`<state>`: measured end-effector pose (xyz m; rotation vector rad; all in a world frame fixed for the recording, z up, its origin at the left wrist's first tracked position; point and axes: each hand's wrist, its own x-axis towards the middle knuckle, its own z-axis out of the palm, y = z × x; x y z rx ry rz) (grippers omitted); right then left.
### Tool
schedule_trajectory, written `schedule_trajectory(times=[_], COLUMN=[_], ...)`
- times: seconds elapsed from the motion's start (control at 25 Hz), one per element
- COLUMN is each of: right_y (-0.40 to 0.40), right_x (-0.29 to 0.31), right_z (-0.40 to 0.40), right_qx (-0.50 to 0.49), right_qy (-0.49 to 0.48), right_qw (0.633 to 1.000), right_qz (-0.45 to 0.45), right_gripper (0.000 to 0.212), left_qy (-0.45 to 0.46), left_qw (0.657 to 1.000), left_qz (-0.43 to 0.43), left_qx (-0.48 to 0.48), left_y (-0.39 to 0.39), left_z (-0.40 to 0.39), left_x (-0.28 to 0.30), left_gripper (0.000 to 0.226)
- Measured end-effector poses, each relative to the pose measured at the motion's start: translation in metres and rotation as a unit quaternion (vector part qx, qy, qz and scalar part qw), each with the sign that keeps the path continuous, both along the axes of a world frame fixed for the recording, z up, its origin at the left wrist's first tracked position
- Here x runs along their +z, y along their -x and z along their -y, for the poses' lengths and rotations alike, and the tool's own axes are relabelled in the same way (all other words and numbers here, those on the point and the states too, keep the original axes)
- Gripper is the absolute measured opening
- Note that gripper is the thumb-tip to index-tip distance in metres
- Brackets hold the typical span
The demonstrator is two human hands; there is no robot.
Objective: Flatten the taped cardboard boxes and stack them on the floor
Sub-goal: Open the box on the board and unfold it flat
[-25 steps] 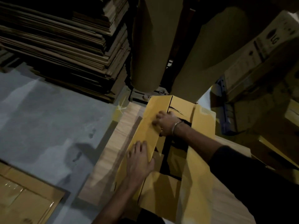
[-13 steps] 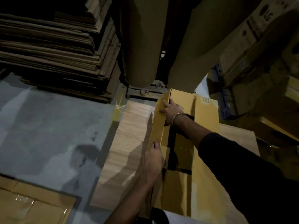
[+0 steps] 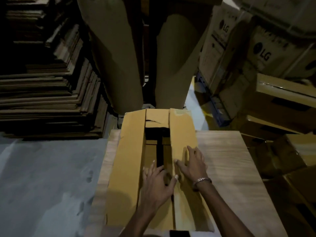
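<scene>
A yellow-brown cardboard box (image 3: 126, 161) lies on a light wooden table (image 3: 225, 161), its top flaps partly folded over a dark opening in the middle. My left hand (image 3: 157, 183) rests with spread fingers on the near inner flap by the gap. My right hand (image 3: 192, 162), with a metal bracelet on the wrist, presses flat on the right flap. Neither hand grips anything; both lie palm down on the cardboard.
A tall stack of flattened cardboard (image 3: 47, 93) stands at the left. Two big brown paper rolls (image 3: 118, 53) rise behind the table. LG cartons (image 3: 239, 41) and more boxes (image 3: 280, 103) crowd the right. Grey concrete floor (image 3: 42, 177) lies to the left.
Both hands have left the left flap's edge and moved toward me and rightward, onto the inner and right flaps. The left flap, upright half a second ago, now lies down flat.
</scene>
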<state>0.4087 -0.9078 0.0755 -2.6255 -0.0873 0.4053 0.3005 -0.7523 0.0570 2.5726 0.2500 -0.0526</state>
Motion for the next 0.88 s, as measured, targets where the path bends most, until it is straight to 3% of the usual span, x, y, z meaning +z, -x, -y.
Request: schedule_trajectory(times=[0.08, 0.2, 0.32, 0.4, 0.48, 0.6, 0.72, 0.88], right_y=[0.007, 0.007, 0.012, 0.015, 0.015, 0.009, 0.006, 0.003], right_x=[-0.003, 0.002, 0.021, 0.039, 0.051, 0.056, 0.055, 0.037], right_z=[0.026, 0.05, 0.062, 0.074, 0.089, 0.115, 0.145, 0.183], right_qx=[0.011, 0.034, -0.009, -0.055, -0.084, -0.092, -0.083, -0.079], right_qy=[-0.038, -0.098, -0.211, -0.287, -0.329, -0.329, -0.309, -0.268], right_qw=[0.999, 0.994, 0.977, 0.954, 0.937, 0.935, 0.946, 0.96], right_qz=[-0.031, -0.044, -0.034, -0.065, -0.087, -0.099, -0.058, 0.018], right_gripper=[0.077, 0.064, 0.049, 0.054, 0.063, 0.069, 0.069, 0.035], left_qy=[0.02, 0.09, 0.223, 0.324, 0.353, 0.357, 0.302, 0.157], left_qw=[0.999, 0.991, 0.969, 0.944, 0.935, 0.934, 0.953, 0.987], left_qz=[-0.018, 0.026, 0.041, 0.008, -0.018, -0.029, -0.012, -0.002], left_qx=[0.019, 0.101, 0.1, 0.055, 0.02, -0.007, -0.03, -0.028], left_y=[0.0, 0.004, 0.006, 0.009, 0.013, 0.013, 0.004, -0.008], left_z=[0.026, 0.051, 0.075, 0.1, 0.124, 0.155, 0.169, 0.182], left_x=[-0.003, 0.004, 0.029, 0.044, 0.053, 0.059, 0.048, 0.021], left_gripper=[0.068, 0.049, 0.029, 0.046, 0.057, 0.05, 0.046, 0.073])
